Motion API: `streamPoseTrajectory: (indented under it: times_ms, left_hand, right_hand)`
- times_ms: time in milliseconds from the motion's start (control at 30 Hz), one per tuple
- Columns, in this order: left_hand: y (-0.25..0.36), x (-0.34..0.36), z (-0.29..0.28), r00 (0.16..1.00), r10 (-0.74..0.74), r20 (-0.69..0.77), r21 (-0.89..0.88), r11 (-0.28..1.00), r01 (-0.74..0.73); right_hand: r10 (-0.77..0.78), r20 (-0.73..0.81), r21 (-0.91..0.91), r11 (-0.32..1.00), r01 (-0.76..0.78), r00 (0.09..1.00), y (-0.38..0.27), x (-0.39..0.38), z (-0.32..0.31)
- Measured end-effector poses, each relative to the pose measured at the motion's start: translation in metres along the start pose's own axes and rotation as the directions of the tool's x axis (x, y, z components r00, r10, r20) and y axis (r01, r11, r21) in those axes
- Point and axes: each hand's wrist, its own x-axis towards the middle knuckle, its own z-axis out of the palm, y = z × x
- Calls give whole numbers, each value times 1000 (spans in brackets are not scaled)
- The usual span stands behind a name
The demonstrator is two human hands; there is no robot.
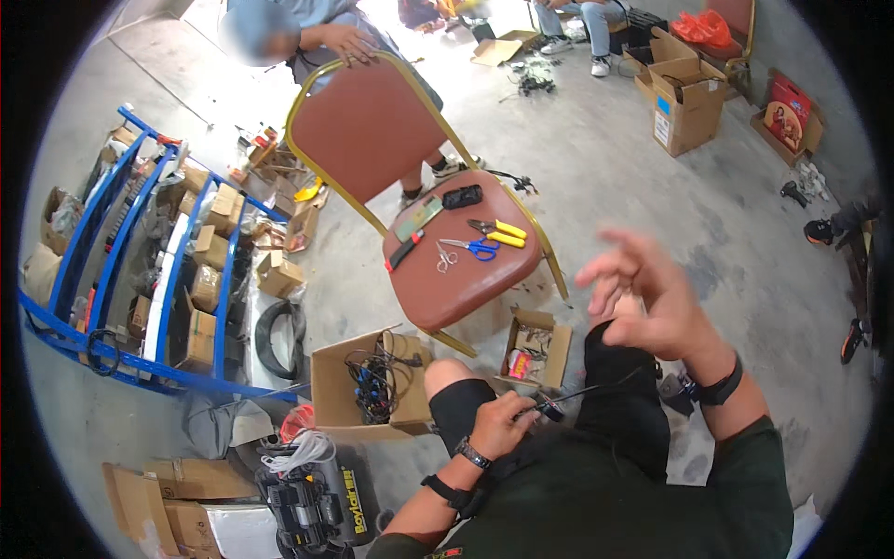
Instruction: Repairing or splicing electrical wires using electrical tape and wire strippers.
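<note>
Cable (598, 387), thin and black, gripped in the left hand (503, 424) — right hand (652, 303) raised, blurred, fingers apart, loosely bent.

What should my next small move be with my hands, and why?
I'd probably lower the right hand to steady the thin dark cable. The left hand seems to hold it near one end, while the rest stretches over your lap unsupported and the raised right hand looks empty.
</note>
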Motion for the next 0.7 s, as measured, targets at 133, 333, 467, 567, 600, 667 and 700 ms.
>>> streamPoseTrajectory:
  times_ms: [133,333,467,567,600,667,700]
  left_hand:
    - [-4,-5,-9,997,-73,-23,-1,997,73]
    - [16,5,6,997,67,-32,-13,998,-67]
    - [12,-20,5,1000,-8,-26,-19,1000,8]
    - [-1,-13,3,999,-41,21,-37,998,42]
    - [-4,-7,7,1000,-12,22,-34,999,12]
    - [11,-1,8,1000,13,-1,-112,994,-13]
    - [2,-1,10,999,54,-1,-101,993,-54]
  right_hand:
    - [-122,-453,144,968,208,883,-103,31,64]
    - [-755,372,-105,544,833,540,-121,33,8]
    - [-796,329,-194,469,862,508,-110,24,25]
    - [-822,241,-293,446,846,516,-105,21,34]
    - [-824,202,-336,450,828,530,-104,19,33]
    - [-806,95,-422,498,757,584,-111,11,32]
    - [-796,31,-477,519,709,604,-117,10,33]
